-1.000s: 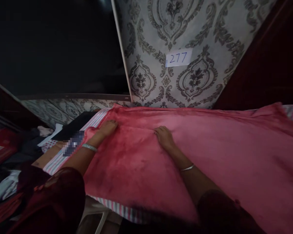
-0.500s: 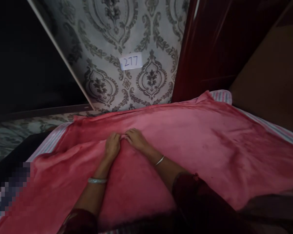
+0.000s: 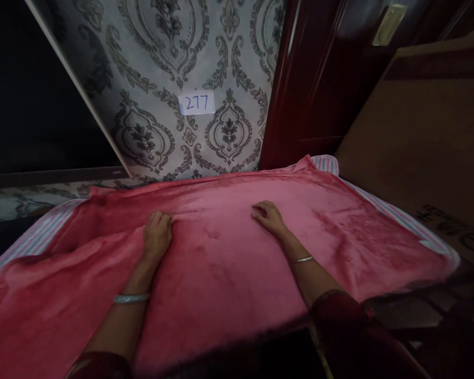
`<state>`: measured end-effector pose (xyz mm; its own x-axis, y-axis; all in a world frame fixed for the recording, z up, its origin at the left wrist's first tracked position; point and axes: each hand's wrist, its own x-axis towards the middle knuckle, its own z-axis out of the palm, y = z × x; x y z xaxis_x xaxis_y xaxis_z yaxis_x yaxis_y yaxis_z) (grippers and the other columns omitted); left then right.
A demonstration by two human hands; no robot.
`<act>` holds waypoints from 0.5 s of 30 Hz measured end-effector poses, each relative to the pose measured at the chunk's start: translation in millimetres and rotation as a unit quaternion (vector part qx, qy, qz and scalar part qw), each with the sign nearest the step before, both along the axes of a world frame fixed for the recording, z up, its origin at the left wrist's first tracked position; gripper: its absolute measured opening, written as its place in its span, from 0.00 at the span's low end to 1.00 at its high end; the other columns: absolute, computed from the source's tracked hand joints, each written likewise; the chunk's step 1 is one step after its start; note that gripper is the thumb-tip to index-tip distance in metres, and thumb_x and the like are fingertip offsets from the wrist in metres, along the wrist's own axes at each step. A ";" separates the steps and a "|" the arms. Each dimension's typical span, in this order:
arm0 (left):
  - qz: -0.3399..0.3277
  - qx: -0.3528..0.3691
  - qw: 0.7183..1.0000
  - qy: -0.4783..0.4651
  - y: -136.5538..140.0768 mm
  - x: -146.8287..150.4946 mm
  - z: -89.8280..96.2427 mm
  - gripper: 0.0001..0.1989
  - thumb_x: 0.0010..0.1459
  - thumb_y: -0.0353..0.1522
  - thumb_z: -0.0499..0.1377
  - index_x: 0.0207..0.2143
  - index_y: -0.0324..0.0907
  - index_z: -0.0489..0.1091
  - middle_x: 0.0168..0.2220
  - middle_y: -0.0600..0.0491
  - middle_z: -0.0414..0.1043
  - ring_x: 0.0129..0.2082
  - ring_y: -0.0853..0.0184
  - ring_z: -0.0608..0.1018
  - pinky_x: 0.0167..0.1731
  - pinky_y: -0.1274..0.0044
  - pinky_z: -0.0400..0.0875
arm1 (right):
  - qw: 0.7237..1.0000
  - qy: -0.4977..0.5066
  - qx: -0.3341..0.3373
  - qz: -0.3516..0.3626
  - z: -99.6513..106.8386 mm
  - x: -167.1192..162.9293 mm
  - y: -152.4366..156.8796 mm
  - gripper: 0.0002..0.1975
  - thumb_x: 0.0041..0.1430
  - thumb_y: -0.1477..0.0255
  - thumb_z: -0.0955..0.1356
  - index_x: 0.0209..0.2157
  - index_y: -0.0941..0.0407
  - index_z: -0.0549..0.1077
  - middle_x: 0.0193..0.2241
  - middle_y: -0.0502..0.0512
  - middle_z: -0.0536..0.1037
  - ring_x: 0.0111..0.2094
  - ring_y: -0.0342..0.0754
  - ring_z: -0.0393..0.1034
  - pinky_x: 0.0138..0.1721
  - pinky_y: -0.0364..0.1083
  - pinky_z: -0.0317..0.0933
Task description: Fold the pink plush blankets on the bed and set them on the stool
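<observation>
Your left hand (image 3: 157,234) pinches a fold of the red plush blanket (image 3: 229,273), spread over a striped cloth (image 3: 47,231). Your right hand (image 3: 270,217) curls, thumb and forefinger apart—I can't tell whether it touches. Grip lightly—draw the fold evenly, avoiding creases.

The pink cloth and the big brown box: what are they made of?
Pink cloth: probably soft, plush fleece, since its surface shows lighter and darker brushed patches. Big brown box: likely matte cardboard, being plain brown with dark printing on its side.
</observation>
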<state>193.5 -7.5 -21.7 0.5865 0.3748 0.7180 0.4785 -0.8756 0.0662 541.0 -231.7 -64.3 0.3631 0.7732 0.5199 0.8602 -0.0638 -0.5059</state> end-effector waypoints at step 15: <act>0.025 -0.003 0.999 -0.022 -2.6 -9.4 14.2 0.12 0.66 0.35 0.50 0.30 0.46 0.67 0.30 0.49 0.66 0.34 0.58 0.71 0.35 0.67 0.68 | 0.993 -0.060 -0.103 0.017 7.9 -20.2 11.8 0.10 0.62 0.70 0.72 0.44 0.55 0.80 0.45 0.60 0.79 0.47 0.53 0.69 0.49 0.51 0.61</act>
<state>184.0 -10.1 -7.6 0.5356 0.4070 0.7399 0.5181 -0.8503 0.0927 520.8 -219.8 -56.4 0.2804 0.8782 0.3874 0.9171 -0.1260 -0.3782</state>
